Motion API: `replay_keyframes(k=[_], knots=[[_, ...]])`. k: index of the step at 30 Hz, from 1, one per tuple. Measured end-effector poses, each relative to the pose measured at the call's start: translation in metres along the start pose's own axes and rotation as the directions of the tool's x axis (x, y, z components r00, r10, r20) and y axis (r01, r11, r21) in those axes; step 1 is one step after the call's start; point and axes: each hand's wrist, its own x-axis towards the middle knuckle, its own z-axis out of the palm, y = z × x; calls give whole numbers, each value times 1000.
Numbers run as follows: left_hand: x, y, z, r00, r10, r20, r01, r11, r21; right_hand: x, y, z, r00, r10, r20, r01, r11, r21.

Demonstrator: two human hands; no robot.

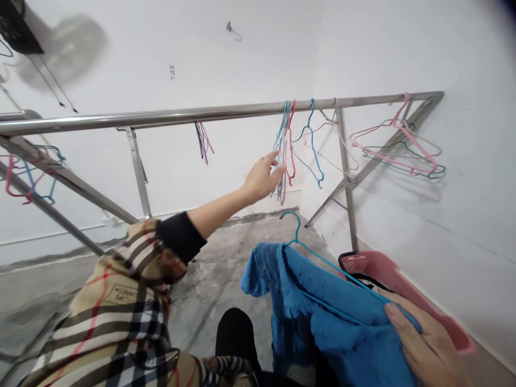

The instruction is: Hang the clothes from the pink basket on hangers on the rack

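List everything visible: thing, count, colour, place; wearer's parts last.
Garment: one, blue, lower right
Garment hanger: one, blue, inside it
Clustered hangers: several, blue, pink, centre
Separate hanger: one, blue, beside cluster
Outer hangers: several, pink, white, green, right
Dark hangers: several, black, purple, centre left
Left hangers: several, pink, blue, left
Rack: one, silver, across view
Basket: one, pink, lower right
Device: one, black, upper left
Walls: two, white, behind
Floor: one, grey, beneath
Sleeve: one, plaid, lower left
Knee: one, black, lower centre
Left hand: one, at clustered hangers
Right hand: one, holding garment
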Motion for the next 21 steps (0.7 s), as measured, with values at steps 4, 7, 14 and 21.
replay_keyframes(k=[4, 7, 14, 21], knots=[[-102, 14, -26, 986, 77, 147, -40, 970, -239, 8, -16, 31, 999, -44, -21, 45, 997, 66], [-161, 21, -32, 878, -127, 462, 376, 780, -500, 14, -37, 55, 982, -168, -88, 175, 981, 88], [-192, 21, -41, 654, -487, 579, 756, 442, -483, 13, -116, 120, 866, -499, -21, 493, 849, 191], [-202, 5, -61, 706, -592, 388, 675, 398, -621, -15, -161, 179, 687, -725, -46, 722, 674, 156]])
